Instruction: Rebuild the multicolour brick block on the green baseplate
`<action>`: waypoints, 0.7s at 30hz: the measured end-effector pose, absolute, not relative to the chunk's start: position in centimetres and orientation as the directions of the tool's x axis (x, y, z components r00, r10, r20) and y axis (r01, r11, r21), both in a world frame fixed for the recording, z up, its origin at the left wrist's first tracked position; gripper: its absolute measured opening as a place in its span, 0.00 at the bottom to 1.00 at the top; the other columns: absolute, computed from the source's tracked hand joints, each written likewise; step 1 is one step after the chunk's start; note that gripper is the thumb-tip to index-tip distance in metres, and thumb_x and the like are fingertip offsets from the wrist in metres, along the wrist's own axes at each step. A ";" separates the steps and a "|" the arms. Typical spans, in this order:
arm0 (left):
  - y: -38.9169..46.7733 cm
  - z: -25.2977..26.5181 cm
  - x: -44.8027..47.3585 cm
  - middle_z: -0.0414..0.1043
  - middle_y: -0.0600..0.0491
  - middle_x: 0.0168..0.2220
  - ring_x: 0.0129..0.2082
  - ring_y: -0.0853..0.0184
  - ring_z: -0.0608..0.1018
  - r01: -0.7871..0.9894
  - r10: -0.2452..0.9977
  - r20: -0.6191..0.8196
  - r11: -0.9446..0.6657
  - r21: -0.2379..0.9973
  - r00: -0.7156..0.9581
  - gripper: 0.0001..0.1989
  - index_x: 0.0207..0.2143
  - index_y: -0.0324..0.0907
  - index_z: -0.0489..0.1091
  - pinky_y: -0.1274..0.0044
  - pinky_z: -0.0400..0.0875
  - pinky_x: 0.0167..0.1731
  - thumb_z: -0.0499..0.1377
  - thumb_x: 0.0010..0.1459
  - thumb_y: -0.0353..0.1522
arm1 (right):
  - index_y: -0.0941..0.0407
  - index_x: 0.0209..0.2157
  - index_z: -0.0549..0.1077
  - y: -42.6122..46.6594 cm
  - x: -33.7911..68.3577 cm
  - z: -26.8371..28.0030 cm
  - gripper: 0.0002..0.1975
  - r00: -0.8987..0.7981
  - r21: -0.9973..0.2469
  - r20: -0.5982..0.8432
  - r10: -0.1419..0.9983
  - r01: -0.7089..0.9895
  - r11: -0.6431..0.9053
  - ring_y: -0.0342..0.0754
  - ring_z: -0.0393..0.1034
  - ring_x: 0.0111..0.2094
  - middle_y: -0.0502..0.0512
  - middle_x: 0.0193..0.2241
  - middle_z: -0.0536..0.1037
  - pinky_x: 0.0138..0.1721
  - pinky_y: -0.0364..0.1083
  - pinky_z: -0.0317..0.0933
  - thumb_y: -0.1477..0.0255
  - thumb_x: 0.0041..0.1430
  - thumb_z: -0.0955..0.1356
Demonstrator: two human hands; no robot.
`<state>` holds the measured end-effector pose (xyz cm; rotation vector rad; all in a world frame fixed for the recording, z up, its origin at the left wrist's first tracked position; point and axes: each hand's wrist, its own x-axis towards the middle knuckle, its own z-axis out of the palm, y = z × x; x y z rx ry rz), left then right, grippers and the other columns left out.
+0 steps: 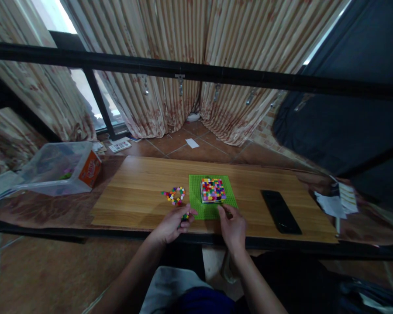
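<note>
On a wood-grain board: 1 brick block, from which the clock positions below are read. Rectangular, top in many mixed colours, lower edge showing a pale band; seated on 1 green baseplate, studded, lying flat on the board.

Loose bricks, many colours: at 9 o'clock, beside the baseplate, strewn in a rough ring with a short tail pointing outward.

Left hand, 1: between 7 and 8 o'clock, fingers curled narrow around a few small bricks, green among them.

Right hand, 1: at 5 o'clock, over the baseplate's near edge; thumb and forefinger close together, just short of the block. Whether they pinch a piece, cannot tell.

Black flat device, 1: between 3 and 4 o'clock, well apart from the block.

Clear bin, 1: just past 9 o'clock, beyond the board's end; orange label; green and purple contents, blurred.

White papers: at 3 o'clock, past the board.

Striped curtains: at 12 o'clock, behind.
</note>
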<state>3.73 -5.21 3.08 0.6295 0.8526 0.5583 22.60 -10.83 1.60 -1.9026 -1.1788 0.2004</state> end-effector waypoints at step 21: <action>-5.4 2.9 4.4 0.58 0.61 0.18 0.12 0.80 0.56 -0.279 0.659 -0.536 0.731 0.623 0.528 0.21 0.26 0.40 0.60 0.86 0.41 0.13 0.59 0.50 0.49 | 0.50 0.35 0.76 -9.5 17.4 3.8 0.10 -0.024 -0.752 0.228 0.973 0.630 0.192 0.49 0.67 0.39 0.53 0.35 0.72 0.43 0.48 0.61 0.72 0.59 0.63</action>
